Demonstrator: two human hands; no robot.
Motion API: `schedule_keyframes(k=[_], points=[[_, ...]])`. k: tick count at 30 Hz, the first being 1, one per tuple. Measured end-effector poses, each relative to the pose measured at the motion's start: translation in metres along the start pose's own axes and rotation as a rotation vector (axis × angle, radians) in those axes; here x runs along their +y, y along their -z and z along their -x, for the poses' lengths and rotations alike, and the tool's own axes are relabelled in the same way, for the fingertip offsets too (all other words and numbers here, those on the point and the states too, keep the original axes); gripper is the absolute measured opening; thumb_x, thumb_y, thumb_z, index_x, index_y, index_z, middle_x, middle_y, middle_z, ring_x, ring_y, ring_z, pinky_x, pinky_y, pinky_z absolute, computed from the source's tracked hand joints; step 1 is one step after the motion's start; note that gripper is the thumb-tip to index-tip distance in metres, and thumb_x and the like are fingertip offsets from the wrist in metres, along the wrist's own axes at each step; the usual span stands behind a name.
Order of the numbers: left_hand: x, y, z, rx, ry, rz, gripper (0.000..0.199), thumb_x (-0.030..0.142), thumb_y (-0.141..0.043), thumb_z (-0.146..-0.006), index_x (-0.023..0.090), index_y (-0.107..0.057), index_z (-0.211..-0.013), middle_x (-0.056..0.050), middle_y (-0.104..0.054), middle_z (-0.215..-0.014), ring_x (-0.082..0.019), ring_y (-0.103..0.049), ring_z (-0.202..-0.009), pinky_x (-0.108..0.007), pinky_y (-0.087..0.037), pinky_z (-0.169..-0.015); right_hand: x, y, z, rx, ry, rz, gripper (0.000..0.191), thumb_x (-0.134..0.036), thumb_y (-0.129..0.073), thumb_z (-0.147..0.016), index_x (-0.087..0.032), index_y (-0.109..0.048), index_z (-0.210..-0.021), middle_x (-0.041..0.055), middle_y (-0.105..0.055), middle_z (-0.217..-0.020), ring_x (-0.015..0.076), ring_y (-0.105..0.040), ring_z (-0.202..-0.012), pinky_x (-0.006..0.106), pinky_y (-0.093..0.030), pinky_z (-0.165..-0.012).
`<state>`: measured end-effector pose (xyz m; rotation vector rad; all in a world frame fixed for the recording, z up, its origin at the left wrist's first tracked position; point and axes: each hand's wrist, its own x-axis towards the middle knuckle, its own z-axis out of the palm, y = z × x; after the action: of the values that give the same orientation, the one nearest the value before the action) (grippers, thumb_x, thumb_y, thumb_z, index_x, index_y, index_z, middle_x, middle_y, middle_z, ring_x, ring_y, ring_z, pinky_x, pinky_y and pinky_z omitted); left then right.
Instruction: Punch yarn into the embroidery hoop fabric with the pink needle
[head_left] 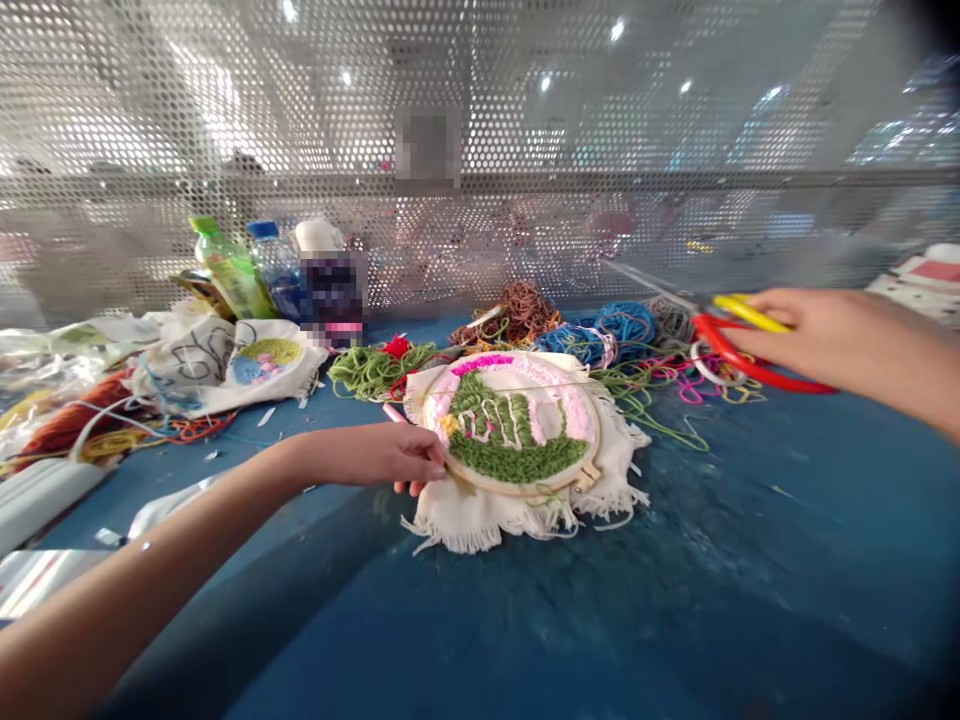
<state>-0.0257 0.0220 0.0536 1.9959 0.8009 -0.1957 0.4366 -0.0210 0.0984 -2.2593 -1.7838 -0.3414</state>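
Note:
My left hand [416,460] pinches the left edge of a wooden embroidery hoop [517,488] lying on the table. White fabric with frayed edges [480,525] is stretched in the hoop. It carries green, pink, white and magenta yarn stitching [517,458] and a small yellow patch. The tip of a pink stick-like thing [391,412] pokes out behind my left hand. To the right, raised above the table, my right hand [810,325] grips scissors [720,340] with one red and one yellow handle. Their blades point left and away, toward the mesh, apart from the hoop.
Behind the hoop lie green yarn [375,372], brown yarn [529,312] and blue yarn [626,325]. A white ring [716,368] rests among loose strands. Bottles [232,270] stand at the back left near another stitched cloth [277,365]. A perforated metal screen [480,230] bounds the blue table [712,600].

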Motion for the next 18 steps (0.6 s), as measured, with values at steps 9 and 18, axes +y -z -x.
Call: schedule_keyframes(k=[9, 18], points=[[0.001, -0.012, 0.008, 0.095, 0.012, -0.175, 0.021, 0.037, -0.045, -0.094, 0.019, -0.057, -0.095, -0.001, -0.062, -0.086, -0.015, -0.058, -0.077, -0.023, -0.046, -0.066, -0.193, -0.05, -0.069, -0.088, 0.615, -0.201, 0.035, -0.037, -0.062, -0.084, -0.015, -0.07, -0.11, 0.0141, -0.068, -0.107, 0.0261, -0.06, -0.093, 0.035, -0.045, -0.081], [-0.002, -0.023, 0.02, 0.489, 0.052, -0.745, 0.026, 0.024, -0.037, -0.098, 0.019, -0.061, -0.107, -0.009, -0.07, -0.088, -0.022, -0.068, -0.077, -0.03, -0.049, -0.065, -0.245, -0.074, -0.071, -0.077, 0.659, -0.405, 0.027, -0.014, -0.045, -0.092, -0.01, -0.068, -0.106, 0.0191, -0.065, -0.113, 0.028, -0.059, -0.101, 0.043, -0.043, -0.091]])
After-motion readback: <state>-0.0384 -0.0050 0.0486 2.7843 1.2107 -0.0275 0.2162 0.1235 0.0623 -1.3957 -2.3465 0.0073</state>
